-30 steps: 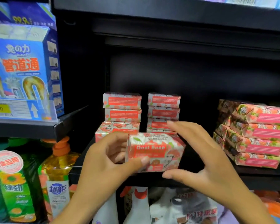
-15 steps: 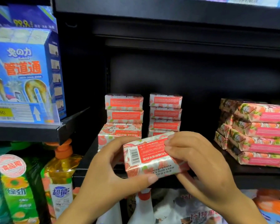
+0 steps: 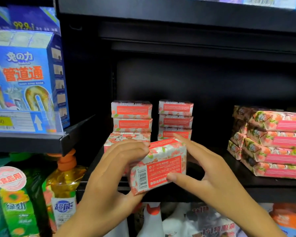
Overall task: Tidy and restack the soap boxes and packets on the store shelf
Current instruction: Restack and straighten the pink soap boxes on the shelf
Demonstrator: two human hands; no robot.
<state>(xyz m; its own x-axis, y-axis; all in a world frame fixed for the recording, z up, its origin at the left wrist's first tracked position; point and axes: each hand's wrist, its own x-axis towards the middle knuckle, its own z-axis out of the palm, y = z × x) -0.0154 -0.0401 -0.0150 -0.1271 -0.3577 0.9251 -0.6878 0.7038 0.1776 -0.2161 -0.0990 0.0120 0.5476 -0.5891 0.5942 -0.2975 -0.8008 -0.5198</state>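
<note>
The left hand and right hand gripped one soap box at the shelf edge; two rear stacks stood built, this one not yet placed.

Right of the middle stack, we find bare shelf up to the packets. Above the stack, open room reaches the upper shelf. Left of it a second stack stands close. Before it, our left hand, right hand and the box block entry.
</note>
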